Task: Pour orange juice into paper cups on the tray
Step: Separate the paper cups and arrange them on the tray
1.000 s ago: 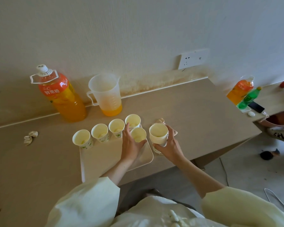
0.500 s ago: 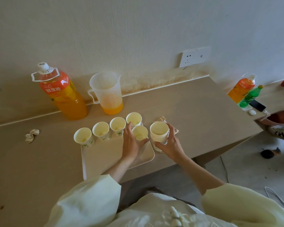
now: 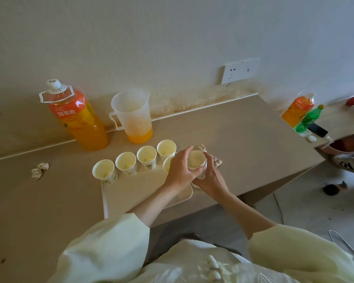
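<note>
left hand (image 3: 179, 170): fingers curled round cup stack (image 3: 196, 163) | right hand (image 3: 211, 178): holds it from the other side | both hands touch at the right edge of the tray (image 3: 135, 190)

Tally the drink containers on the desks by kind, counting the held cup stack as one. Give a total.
Single paper cups: 5
Stack of cups: 1
Orange juice bottles: 2
Green bottle: 1
Clear jug: 1
Total: 10

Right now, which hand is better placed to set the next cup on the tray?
Left. The left hand grips the cup stack on its tray side; the right hand holds it beyond the tray edge.
</note>
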